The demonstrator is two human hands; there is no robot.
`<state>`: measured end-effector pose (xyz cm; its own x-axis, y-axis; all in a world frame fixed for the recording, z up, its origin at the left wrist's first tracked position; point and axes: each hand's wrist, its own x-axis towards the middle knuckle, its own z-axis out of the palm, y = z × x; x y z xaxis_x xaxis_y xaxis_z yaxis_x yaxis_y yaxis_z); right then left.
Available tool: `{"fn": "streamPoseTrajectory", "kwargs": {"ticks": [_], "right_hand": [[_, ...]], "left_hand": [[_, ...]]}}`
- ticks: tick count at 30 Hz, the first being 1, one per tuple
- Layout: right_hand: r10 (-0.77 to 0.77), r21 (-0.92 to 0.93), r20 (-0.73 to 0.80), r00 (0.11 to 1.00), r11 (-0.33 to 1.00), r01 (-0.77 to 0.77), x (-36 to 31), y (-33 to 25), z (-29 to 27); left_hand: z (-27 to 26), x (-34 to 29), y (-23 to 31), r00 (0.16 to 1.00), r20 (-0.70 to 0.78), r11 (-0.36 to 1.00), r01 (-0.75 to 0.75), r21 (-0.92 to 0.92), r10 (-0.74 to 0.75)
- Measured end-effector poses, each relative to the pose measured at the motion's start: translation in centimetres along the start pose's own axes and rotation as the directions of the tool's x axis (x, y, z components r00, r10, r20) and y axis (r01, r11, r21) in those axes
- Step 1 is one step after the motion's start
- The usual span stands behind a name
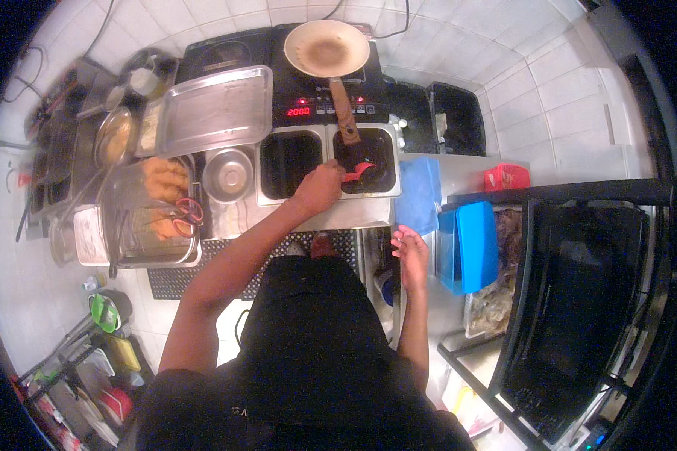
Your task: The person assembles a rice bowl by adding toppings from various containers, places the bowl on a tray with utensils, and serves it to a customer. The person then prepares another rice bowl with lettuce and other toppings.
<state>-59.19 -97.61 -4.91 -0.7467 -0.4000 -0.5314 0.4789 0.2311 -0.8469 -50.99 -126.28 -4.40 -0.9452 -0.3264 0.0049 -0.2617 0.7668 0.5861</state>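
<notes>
My left hand [320, 188] is closed around a small red utensil [362, 171], whose exact kind I cannot make out. Its curved end is over the right one of two steel pans with dark insides [390, 146]; the left pan [289, 160] sits under and beyond my wrist. My right hand [411, 254] is raised with its fingers loosely apart and nothing in it, near a blue cloth [418, 194] and a blue plastic container [474, 248]. A cream frying pan [326, 49] rests on the induction cooktop [293, 94], its wooden handle reaching over the right steel pan.
Left of the pans are a steel bowl [228, 176], a metal tray [217, 109], and a container of breaded food [169, 177] with red-handled scissors [188, 216]. A red container [506, 177] and a large black lid [579, 301] lie on the right.
</notes>
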Motion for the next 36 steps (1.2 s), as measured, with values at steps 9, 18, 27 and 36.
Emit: {"fn": "streamPoseTrajectory", "kwargs": {"ticks": [9,18,27,36], "right_hand": [[0.033,0.032,-0.052,0.998,0.999,-0.031,0.4,0.4,-0.9],[-0.025,-0.027,-0.134,0.991,0.999,0.021,3.7,-0.8,-1.6],[0.007,-0.017,-0.145,0.989,1.000,-0.009,5.1,0.0,-2.3],[0.061,-0.003,-0.173,0.983,0.998,-0.063,4.6,0.9,-3.8]], "left_hand": [[-1.6,1.8,-1.0,0.934,0.146,0.868,0.357,-0.346,-0.326],[-6.1,1.8,-0.3,0.874,0.252,0.671,0.482,-0.563,-0.416],[-12.7,9.4,-5.7,0.877,-0.049,0.658,0.321,-0.681,-0.479],[-13.8,15.0,-11.3,0.856,-0.517,0.946,0.150,0.287,0.021]]}}
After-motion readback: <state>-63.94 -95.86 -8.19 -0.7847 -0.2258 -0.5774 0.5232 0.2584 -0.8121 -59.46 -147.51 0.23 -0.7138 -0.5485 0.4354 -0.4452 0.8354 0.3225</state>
